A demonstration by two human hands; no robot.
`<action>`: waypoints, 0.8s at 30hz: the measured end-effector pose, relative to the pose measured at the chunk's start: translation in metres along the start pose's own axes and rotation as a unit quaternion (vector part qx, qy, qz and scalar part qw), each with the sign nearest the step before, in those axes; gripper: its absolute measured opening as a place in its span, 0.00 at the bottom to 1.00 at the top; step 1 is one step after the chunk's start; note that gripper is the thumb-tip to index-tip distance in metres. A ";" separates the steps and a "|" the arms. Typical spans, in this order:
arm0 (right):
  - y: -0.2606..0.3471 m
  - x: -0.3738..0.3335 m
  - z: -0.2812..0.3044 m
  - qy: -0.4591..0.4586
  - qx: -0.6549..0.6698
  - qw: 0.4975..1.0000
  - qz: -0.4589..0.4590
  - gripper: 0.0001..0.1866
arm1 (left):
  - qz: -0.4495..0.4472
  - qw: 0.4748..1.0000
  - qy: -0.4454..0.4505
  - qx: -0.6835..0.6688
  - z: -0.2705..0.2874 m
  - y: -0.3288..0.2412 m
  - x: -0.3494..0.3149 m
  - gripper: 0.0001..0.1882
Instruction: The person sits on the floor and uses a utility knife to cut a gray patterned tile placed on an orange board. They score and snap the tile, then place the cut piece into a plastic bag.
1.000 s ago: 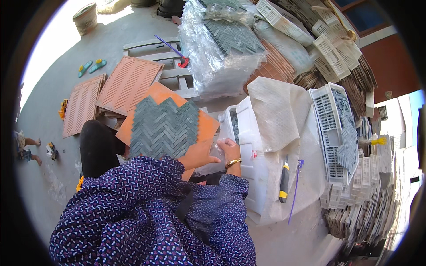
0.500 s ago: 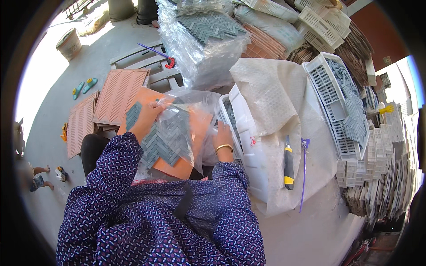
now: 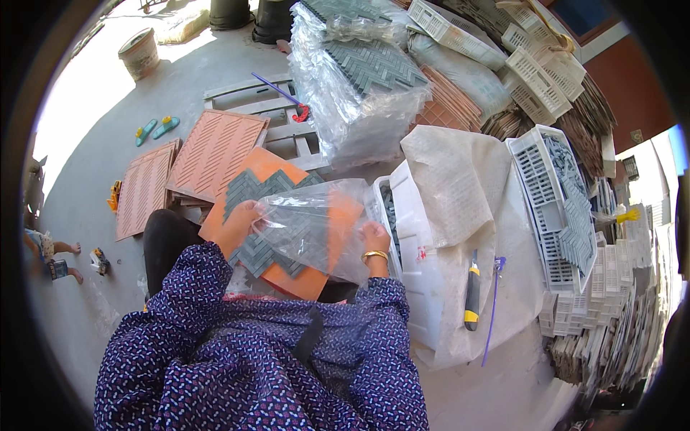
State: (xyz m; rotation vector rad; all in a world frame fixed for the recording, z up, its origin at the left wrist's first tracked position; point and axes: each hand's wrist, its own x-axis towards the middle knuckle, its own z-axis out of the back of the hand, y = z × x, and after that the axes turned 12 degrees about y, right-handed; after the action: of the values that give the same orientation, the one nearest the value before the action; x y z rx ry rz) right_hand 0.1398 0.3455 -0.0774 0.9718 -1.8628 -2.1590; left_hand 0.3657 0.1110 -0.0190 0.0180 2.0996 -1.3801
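Note:
A clear plastic bag (image 3: 309, 215) is stretched between both of my hands. My left hand (image 3: 243, 217) pinches its left edge. The bag's right side is gripped by my right hand (image 3: 374, 239), which wears a gold bangle (image 3: 375, 254) at the wrist. Beneath the bag, a sheet of grey-green herringbone mosaic tile (image 3: 262, 253) lies on an orange board (image 3: 305, 282) in front of me. Part of the sheet shows through the film.
Patterned pink boards (image 3: 215, 154) lie to the left. Film-wrapped mosaic sheets (image 3: 359, 108) are stacked beyond. On the right, a white crate (image 3: 413, 237) stands beside bubble wrap bearing a utility knife (image 3: 472, 294) and purple rod (image 3: 492, 316). Another crate (image 3: 535, 194) holds tiles. A small child's legs (image 3: 68, 260) show far left.
The bag, bunched over the tile sheet before, is now drawn out flatter and wider between my hands. My whole view has shifted, so the surroundings sit lower and further right.

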 end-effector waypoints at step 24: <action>0.043 -0.045 -0.033 -0.048 -0.156 0.931 0.327 0.19 | -0.201 0.868 0.006 0.454 -0.017 0.011 0.101 0.17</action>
State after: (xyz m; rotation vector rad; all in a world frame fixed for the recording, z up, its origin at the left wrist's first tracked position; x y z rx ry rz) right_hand 0.1799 0.3295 -0.0215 0.1415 -1.5049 -1.9927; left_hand 0.2798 0.0983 -0.0736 -0.0304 1.3051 -2.5100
